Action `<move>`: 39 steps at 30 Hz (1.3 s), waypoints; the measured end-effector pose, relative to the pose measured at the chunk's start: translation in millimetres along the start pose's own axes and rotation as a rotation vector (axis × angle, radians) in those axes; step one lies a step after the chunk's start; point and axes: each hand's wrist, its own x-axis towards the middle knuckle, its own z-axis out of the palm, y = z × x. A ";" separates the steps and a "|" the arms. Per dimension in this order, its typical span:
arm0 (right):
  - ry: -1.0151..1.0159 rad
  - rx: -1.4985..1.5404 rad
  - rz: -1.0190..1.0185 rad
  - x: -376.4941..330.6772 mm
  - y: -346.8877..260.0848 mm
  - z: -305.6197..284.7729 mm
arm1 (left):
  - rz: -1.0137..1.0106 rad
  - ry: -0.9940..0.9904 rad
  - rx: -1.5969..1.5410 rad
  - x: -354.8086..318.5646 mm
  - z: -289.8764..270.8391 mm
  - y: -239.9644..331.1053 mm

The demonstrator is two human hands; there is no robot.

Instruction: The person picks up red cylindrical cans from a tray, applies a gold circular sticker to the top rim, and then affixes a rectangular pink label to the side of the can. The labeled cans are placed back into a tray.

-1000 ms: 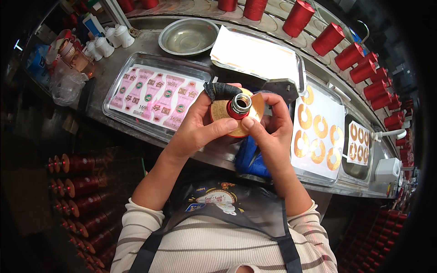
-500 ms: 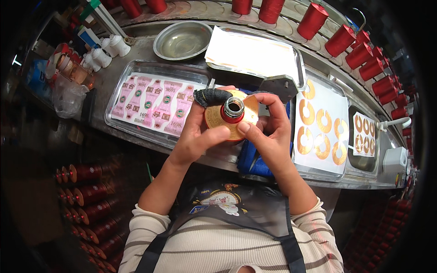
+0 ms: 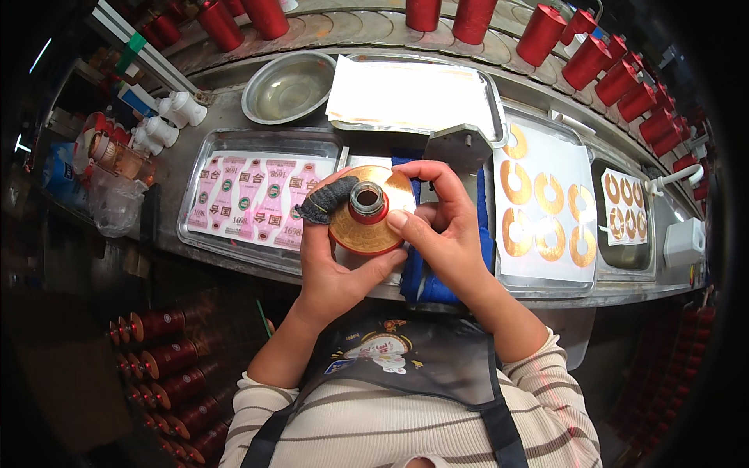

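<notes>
In the head view, a red bottle [image 3: 381, 225] with a bare threaded neck is held in both hands above the front edge of a metal bench [image 3: 238, 100]. A gold ring [image 3: 351, 232] is seated around the neck on the bottle's top. The bottle is grasped from its left side by the left hand [image 3: 335, 269], whose forefinger is covered by a dark sleeve [image 3: 326, 200]. The gold ring is pressed by the right thumb, and the bottle's right side is gripped by the right hand [image 3: 443, 226]; how its lower fingers are placed cannot be told. Pink labels [image 3: 253, 199] are laid in a tray [image 3: 257, 134] to the left. To the right, open gold rings [image 3: 508, 234] are spread on a white sheet [image 3: 550, 148]. Beyond the bench, red bottles [image 3: 541, 35] are lined up on a conveyor [image 3: 335, 31].
</notes>
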 end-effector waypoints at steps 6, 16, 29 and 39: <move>0.020 -0.023 0.036 -4.8 1.6 -4.6 | -0.236 -0.321 -0.410 33.8 -39.8 9.7; -0.009 -0.038 0.117 4.9 -0.8 -0.7 | -0.252 -0.180 -0.287 31.3 -34.1 22.8; -0.065 -0.061 0.105 8.1 -0.1 -4.3 | -0.283 -0.160 -0.275 32.4 -33.1 22.8; -0.090 0.024 0.173 9.6 -8.5 -6.0 | -0.265 -0.174 -0.306 30.3 -33.1 20.1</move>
